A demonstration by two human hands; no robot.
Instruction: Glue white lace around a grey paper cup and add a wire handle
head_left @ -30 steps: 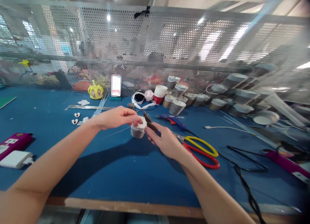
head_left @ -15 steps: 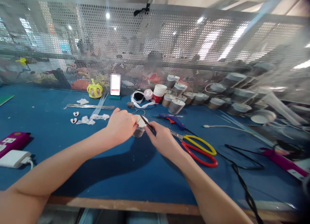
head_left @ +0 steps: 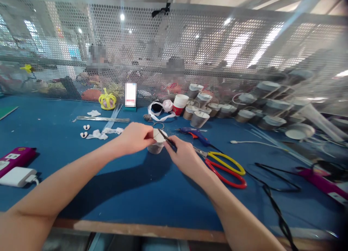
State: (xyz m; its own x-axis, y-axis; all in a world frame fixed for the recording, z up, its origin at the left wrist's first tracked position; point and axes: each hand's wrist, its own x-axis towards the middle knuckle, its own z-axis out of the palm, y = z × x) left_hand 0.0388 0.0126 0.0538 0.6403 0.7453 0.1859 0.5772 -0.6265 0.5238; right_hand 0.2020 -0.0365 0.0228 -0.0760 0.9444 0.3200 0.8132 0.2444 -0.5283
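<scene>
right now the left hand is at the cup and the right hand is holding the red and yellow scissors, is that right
Not quite: in the head view the right hand holds a dark tool, while the scissors lie on the table. The left hand is at the cup, as you say.

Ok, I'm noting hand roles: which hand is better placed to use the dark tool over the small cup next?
Right hand, probably: it holds the dark tool, tip over the small cup. The left hand is at the cup's other side, showing no tool.
</scene>
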